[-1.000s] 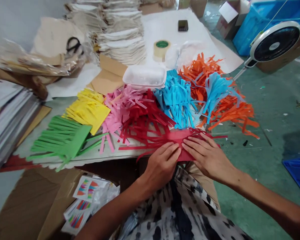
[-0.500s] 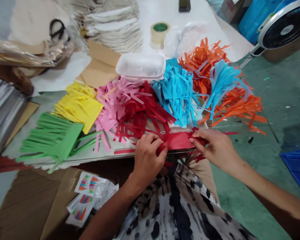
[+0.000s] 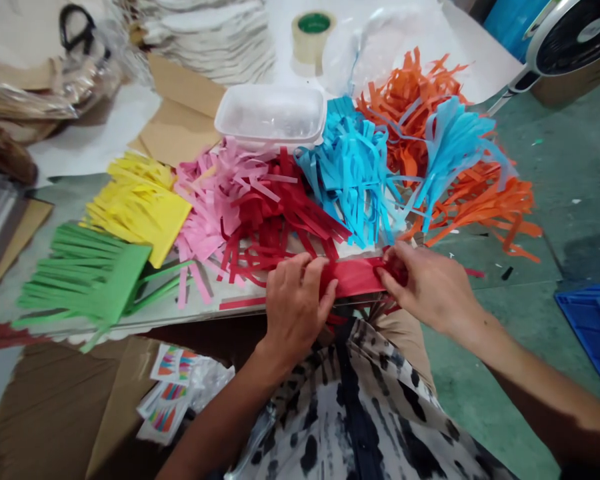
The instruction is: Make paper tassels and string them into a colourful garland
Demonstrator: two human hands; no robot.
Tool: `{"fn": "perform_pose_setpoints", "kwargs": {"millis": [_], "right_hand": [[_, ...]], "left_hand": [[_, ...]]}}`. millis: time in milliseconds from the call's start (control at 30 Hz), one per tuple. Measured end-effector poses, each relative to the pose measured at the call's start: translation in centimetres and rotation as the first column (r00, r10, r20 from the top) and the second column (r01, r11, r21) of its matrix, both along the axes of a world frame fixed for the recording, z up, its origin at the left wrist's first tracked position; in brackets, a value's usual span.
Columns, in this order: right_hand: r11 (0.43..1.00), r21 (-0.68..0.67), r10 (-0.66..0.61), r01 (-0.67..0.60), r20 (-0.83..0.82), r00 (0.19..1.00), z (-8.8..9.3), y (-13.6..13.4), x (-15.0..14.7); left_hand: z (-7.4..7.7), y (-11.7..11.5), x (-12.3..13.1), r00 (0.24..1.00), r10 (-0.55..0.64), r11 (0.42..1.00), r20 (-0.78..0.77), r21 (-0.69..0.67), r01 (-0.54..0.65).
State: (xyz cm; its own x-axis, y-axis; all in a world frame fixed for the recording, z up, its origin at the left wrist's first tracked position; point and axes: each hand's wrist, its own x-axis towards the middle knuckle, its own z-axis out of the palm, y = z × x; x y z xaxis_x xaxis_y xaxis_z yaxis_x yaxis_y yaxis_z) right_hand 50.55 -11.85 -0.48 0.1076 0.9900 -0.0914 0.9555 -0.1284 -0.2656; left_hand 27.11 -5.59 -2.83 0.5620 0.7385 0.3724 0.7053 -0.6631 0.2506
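Note:
A red tissue paper tassel (image 3: 357,277) is stretched flat between my hands at the table's front edge. My left hand (image 3: 297,303) has its fingers curled over the left end. My right hand (image 3: 420,283) pinches the right end between thumb and fingers. Some red strips hang below the edge, partly hidden by the hands. Right behind lies a heap of dark red fringed paper (image 3: 275,217). To its left are pink fringe (image 3: 207,207), yellow fringe (image 3: 140,207) and green fringe (image 3: 90,277). Blue fringe (image 3: 355,173) and orange fringe (image 3: 415,120) lie to the right.
A clear plastic tub (image 3: 270,117) stands behind the paper, with a tape roll (image 3: 313,40) farther back. Black-handled scissors (image 3: 77,30) lie at the back left. A fan (image 3: 577,37) stands at right. Below the table, an open carton (image 3: 120,393) holds printed packets (image 3: 173,393).
The camera view has shifted a little, moving the tabletop things left and up. My right hand's fingers have curled in closer on the red paper; the left hand keeps its hold.

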Motion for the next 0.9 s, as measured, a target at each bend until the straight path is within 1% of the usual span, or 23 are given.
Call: {"fn": "perform_pose_setpoints", "kwargs": {"millis": [67, 133, 167, 233, 300, 333, 367, 400, 467, 500, 533, 600, 700, 800, 900], "right_hand": [[1.000, 0.011, 0.016, -0.017, 0.056, 0.998, 0.1, 0.1, 0.1], [0.998, 0.061, 0.004, -0.009, 0.088, 0.996, 0.4, 0.0, 0.9], [0.996, 0.094, -0.010, 0.002, 0.091, 0.996, 0.5, -0.2, 1.6], [0.983, 0.177, -0.058, 0.040, 0.099, 0.993, 1.0, -0.6, 3.2], [0.966, 0.256, -0.079, 0.042, 0.136, 0.988, 1.6, -1.4, 4.6], [0.957, 0.292, -0.053, 0.006, 0.155, 0.987, 1.9, -1.8, 4.9], [0.943, 0.329, 0.001, -0.057, 0.168, 0.986, 2.1, -2.3, 4.8], [0.922, 0.360, 0.083, -0.142, 0.175, 0.981, 2.1, -2.8, 4.5], [0.862, 0.396, 0.270, -0.316, 0.170, 0.948, 1.7, -3.8, 2.9], [0.835, 0.404, 0.334, -0.373, 0.167, 0.928, 1.3, -4.3, 1.9], [0.822, 0.400, 0.372, -0.406, 0.163, 0.914, 0.7, -4.7, 1.0], [0.818, 0.396, 0.386, -0.417, 0.160, 0.909, -0.4, -5.2, -0.4], [0.831, 0.415, 0.345, -0.372, 0.141, 0.928, -1.7, -5.6, -0.5], [0.836, 0.422, 0.341, -0.351, 0.101, 0.935, -1.9, -5.3, 0.5], [0.834, 0.423, 0.354, -0.354, 0.081, 0.932, -1.5, -4.8, 1.0]], "left_hand": [[0.1, 0.3, -0.1, 0.986, -0.164, 0.983, -0.036, 0.073, 0.166], [0.2, 0.7, -0.1, 0.931, -0.354, 0.929, -0.090, 0.083, 0.361], [0.3, 0.9, 0.0, 0.898, -0.427, 0.897, -0.106, 0.081, 0.435], [0.4, 1.1, 0.1, 0.858, -0.498, 0.857, -0.125, 0.079, 0.509], [0.5, 1.2, 0.3, 0.847, -0.511, 0.848, -0.150, 0.072, 0.525], [0.5, 1.1, 0.4, 0.844, -0.512, 0.848, -0.161, 0.067, 0.526], [0.5, 1.1, 0.5, 0.840, -0.514, 0.846, -0.172, 0.060, 0.530], [0.6, 1.0, 0.6, 0.836, -0.519, 0.843, -0.179, 0.056, 0.536], [0.8, 0.8, 0.7, 0.829, -0.529, 0.836, -0.184, 0.053, 0.545], [0.9, 0.8, 0.8, 0.828, -0.530, 0.836, -0.182, 0.049, 0.546], [0.9, 0.7, 0.8, 0.829, -0.531, 0.837, -0.178, 0.045, 0.546], [1.0, 0.7, 0.6, 0.828, -0.538, 0.835, -0.158, 0.035, 0.549], [0.9, 0.9, -0.6, 0.822, -0.562, 0.826, -0.093, -0.007, 0.564], [1.2, 1.8, -3.1, 0.844, -0.536, 0.840, 0.007, -0.087, 0.535], [2.3, 3.3, -6.4, 0.900, -0.436, 0.885, 0.022, -0.171, 0.433]]}}
